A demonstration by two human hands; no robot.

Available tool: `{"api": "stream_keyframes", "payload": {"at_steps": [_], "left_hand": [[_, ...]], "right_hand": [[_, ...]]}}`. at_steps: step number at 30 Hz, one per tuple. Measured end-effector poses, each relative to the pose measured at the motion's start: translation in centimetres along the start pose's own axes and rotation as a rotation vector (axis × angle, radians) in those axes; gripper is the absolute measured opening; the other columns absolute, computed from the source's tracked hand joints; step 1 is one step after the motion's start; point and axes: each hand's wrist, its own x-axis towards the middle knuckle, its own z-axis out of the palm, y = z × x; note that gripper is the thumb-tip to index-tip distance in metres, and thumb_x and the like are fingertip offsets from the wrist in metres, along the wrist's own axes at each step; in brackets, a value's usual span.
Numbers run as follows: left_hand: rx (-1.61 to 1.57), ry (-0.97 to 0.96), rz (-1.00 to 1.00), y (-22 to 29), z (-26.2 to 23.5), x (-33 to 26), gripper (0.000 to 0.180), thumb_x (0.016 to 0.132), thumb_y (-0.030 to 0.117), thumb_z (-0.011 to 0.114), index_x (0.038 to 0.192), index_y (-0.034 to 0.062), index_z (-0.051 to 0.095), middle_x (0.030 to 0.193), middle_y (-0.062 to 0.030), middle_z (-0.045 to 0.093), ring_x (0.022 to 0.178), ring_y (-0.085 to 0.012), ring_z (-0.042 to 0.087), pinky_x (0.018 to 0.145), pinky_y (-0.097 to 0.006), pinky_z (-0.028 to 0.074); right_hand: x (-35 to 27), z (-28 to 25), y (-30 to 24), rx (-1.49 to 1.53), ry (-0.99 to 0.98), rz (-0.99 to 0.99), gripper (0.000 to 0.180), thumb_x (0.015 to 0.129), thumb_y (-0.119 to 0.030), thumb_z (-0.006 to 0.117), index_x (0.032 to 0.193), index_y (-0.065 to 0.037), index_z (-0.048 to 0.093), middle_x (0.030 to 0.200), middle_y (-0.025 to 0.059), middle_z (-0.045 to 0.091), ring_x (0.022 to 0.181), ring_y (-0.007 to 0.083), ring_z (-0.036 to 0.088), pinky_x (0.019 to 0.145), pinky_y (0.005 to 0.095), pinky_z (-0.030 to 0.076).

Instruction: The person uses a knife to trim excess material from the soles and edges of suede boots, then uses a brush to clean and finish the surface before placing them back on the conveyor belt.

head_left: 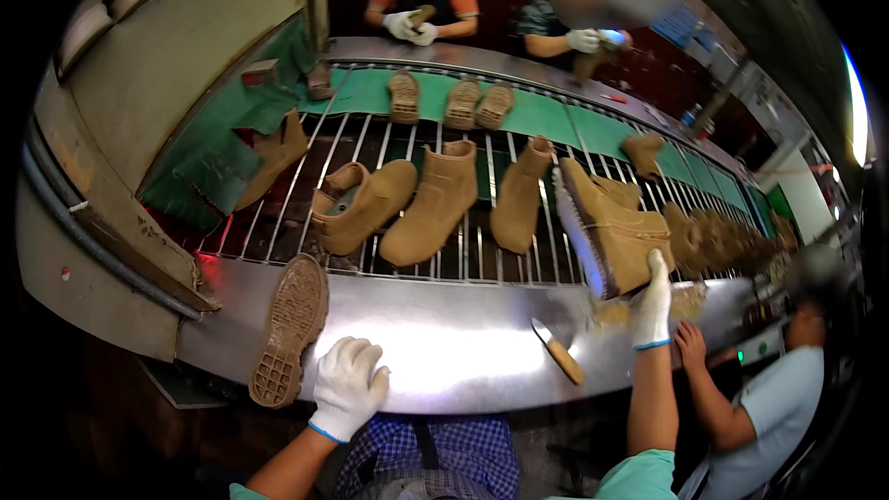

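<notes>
My right hand [653, 306], in a white knit glove, grips a tan ankle boot [616, 236] by its upper, above the near edge of the rack. The boot is tipped, its pale sole edge turned left. On the metal ledge rests my left hand [347, 387], gloved as well, holding nothing, with the thumb apart from the loosely bent fingers. Just left of it lies a brown shoe sole [291, 329], tread side up. Between my hands is a knife [558, 352] with a wooden handle, its blade pointing away from me.
A slatted metal rack [361, 148] carries several tan boots [433, 206]. Several soles [404, 97] sit along a green strip at its far side. A machine housing [167, 65] with a torn green curtain [222, 143] borders the left. Two people work opposite; another person's hand [690, 344] is close on my right.
</notes>
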Motion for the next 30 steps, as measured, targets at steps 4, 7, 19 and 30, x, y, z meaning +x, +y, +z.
{"api": "stream_keyframes", "payload": {"at_steps": [4, 7, 19, 30], "left_hand": [[-0.198, -0.112, -0.062, 0.3, 1.2, -0.9, 0.03, 0.086, 0.017, 0.075, 0.111, 0.0018, 0.075, 0.115, -0.017, 0.071, 0.11, -0.0342, 0.068, 0.099, -0.049, 0.055], [-0.788, -0.42, -0.337, 4.8, 0.9, -1.3, 0.051, 0.099, 0.032, 0.071, 0.136, -0.0019, 0.068, 0.132, -0.0214, 0.069, 0.122, -0.0311, 0.069, 0.108, -0.041, 0.056], [-2.111, -0.406, -1.024, 7.9, -1.6, -5.2, 0.086, 0.101, 0.076, 0.057, 0.152, 0.0062, 0.055, 0.142, -0.0199, 0.063, 0.125, -0.0365, 0.067, 0.103, -0.053, 0.061], [-2.303, -0.473, -0.95, 4.3, -0.8, -5.1, 0.087, 0.102, 0.076, 0.053, 0.15, 0.0034, 0.057, 0.134, -0.0244, 0.067, 0.113, -0.0387, 0.074, 0.092, -0.051, 0.066]], "right_hand": [[-10.5, -3.3, 0.9, 0.141, -0.044, -0.035, 0.055, 0.11, -0.039, 0.064, 0.151, -0.003, 0.055, 0.145, 0.013, 0.066, 0.131, 0.0288, 0.068, 0.111, 0.0436, 0.055], [-18.0, -3.1, 2.9, 0.165, 0.013, -0.043, 0.048, 0.109, -0.029, 0.063, 0.148, -0.001, 0.057, 0.138, 0.01, 0.067, 0.124, 0.0235, 0.067, 0.106, 0.0405, 0.055], [-35.3, 0.4, 2.7, -0.601, -1.016, -0.398, 0.05, 0.085, -0.013, 0.085, 0.131, 0.001, 0.07, 0.132, 0.0209, 0.071, 0.118, 0.0338, 0.071, 0.103, 0.0441, 0.057], [-33.4, 7.4, 10.7, -0.285, -0.632, 0.246, 0.058, 0.12, -0.039, 0.039, 0.159, 0.004, 0.047, 0.147, 0.018, 0.062, 0.132, 0.0231, 0.061, 0.111, 0.0386, 0.051]]}}
